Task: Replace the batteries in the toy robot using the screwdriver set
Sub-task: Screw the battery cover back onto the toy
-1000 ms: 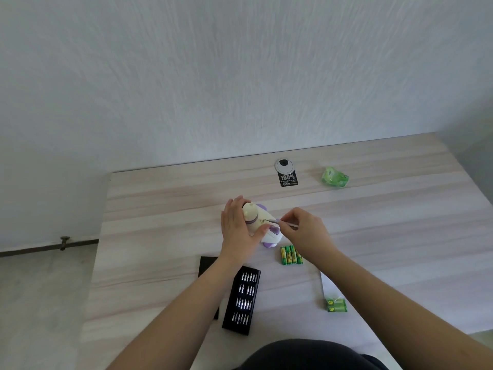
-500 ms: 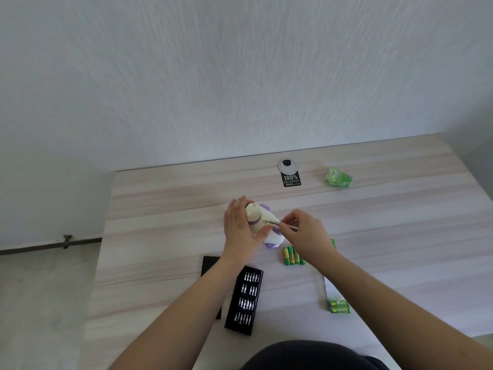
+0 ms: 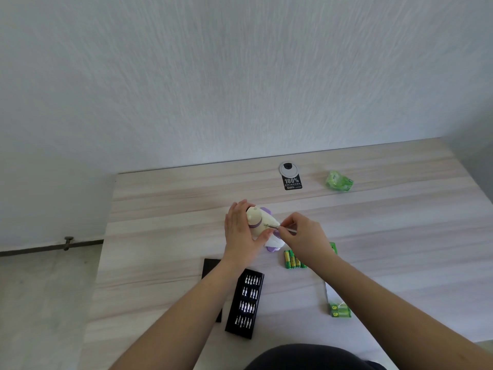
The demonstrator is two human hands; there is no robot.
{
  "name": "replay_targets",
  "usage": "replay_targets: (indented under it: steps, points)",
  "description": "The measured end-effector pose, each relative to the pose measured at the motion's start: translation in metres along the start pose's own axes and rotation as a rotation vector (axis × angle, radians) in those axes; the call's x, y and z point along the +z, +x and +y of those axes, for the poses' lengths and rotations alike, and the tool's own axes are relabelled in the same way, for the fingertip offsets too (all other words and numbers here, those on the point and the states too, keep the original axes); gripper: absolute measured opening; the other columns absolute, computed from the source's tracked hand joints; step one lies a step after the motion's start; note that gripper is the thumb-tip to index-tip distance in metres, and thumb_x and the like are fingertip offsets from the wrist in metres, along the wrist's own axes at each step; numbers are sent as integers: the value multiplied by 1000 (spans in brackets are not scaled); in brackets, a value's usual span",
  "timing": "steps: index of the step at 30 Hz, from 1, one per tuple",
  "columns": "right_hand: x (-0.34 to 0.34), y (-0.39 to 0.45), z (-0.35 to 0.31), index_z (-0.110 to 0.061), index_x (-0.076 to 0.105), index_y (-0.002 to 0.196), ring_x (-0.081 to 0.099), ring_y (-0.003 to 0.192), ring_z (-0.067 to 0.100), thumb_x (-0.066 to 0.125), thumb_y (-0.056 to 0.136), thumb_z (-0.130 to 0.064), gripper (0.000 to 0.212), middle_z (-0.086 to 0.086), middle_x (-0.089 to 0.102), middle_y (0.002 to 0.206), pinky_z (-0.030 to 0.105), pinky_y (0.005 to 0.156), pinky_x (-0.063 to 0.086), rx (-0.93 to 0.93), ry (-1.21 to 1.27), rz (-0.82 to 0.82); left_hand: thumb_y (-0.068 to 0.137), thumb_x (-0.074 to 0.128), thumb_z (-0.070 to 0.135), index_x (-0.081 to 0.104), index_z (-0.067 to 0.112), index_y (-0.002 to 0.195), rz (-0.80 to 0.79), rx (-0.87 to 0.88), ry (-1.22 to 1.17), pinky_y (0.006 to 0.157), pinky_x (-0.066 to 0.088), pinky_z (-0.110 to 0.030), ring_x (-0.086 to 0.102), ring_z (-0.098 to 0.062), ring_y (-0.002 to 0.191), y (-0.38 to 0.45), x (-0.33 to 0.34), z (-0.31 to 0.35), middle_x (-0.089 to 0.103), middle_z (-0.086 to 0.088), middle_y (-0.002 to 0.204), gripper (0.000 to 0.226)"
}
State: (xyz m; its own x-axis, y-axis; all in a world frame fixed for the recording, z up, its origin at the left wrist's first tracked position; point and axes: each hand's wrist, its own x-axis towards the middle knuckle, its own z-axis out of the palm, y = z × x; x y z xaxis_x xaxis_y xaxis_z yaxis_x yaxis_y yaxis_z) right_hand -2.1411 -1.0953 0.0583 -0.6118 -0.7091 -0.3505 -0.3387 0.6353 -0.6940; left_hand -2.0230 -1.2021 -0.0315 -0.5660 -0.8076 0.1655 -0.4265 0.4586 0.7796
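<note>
A cream and purple toy robot [image 3: 258,219] lies on its side in the middle of the wooden table [image 3: 386,236]. My left hand [image 3: 240,231] wraps around its left side, thumb across the body. My right hand [image 3: 304,237] pinches a thin metal screwdriver [image 3: 277,227] whose tip touches the toy's body. Several green loose batteries [image 3: 293,259] lie just below my right hand. The black tray of screwdriver bits [image 3: 246,303] sits near the front edge, between my forearms.
A black lid [image 3: 210,268] lies half under my left forearm. A green battery pack [image 3: 339,310] with a white card sits at the front right. A crumpled green wrapper [image 3: 338,180] and a round cable grommet with a black sticker [image 3: 290,177] are near the wall.
Both hands stay on the toy and screwdriver; the view has shifted slightly, and a green item shows behind my right wrist.
</note>
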Motion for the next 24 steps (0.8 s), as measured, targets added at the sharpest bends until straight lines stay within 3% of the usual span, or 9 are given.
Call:
replay_targets:
  steps: [6,11,16,24]
  points:
    - [1,2,0,-18,62,88,64,84,12,66,86,-27,10,-5,69,87,23,67,49,-14,-28,-4,67,73,49,33,24,129,-2,-2,3,108,32,-57,33,-30,137,-1,1,-2,48,-7,137,78]
    - [2,3,0,-19,60,87,63,79,12,64,86,-25,7,-5,68,83,20,61,45,-15,-58,-8,68,66,55,34,24,129,0,-5,-9,109,32,-56,31,-27,137,-2,0,-1,47,-6,137,76]
    - [3,6,-2,-20,59,87,65,82,16,62,86,-25,6,-2,70,86,31,69,52,-34,-108,-8,67,66,55,34,24,127,2,-7,-13,107,34,-54,34,-28,135,-1,0,0,49,-6,135,74]
    - [-4,15,-19,-15,62,95,62,81,26,54,88,-23,13,6,68,88,32,66,48,-152,-443,-38,69,63,55,37,22,126,-5,-11,-7,110,32,-52,34,-30,136,-1,-1,1,49,-5,136,71]
